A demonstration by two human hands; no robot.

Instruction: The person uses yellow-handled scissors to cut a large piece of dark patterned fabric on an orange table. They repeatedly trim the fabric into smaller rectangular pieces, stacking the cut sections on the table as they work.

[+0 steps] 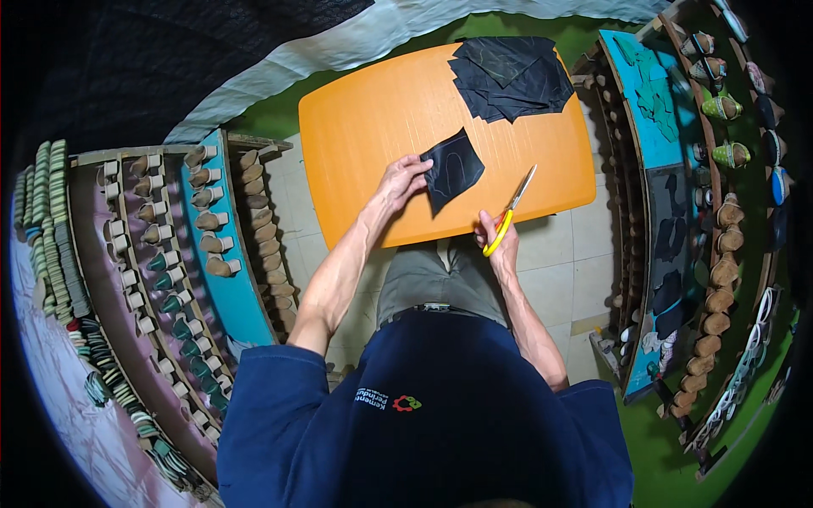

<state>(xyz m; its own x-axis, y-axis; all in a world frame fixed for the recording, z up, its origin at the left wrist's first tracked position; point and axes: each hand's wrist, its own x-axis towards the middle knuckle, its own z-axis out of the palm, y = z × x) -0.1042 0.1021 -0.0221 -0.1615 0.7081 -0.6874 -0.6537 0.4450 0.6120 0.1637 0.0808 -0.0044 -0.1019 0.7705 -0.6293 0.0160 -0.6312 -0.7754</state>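
Note:
My left hand (401, 181) pinches the left edge of a black sheet piece (457, 171), which has a curved outline drawn on it in a pale line. The piece is held over the near half of an orange table (364, 118). In my right hand (501, 245) is a pair of scissors (511, 216) with yellow handles, the blades pointing away and to the right. Those blades look closed and stand apart from the black piece. At the table's far right lies a pile of black sheet pieces (513, 80), some with pale lines on them.
Shelves with rows of shoe lasts (212, 220) stand on the left. More racks on the right carry lasts (720, 275), finished shoes (724, 107) and green scraps (656, 93). Rolled striped material (55, 182) is stacked at the far left. A white sheet (254, 89) hangs behind the table.

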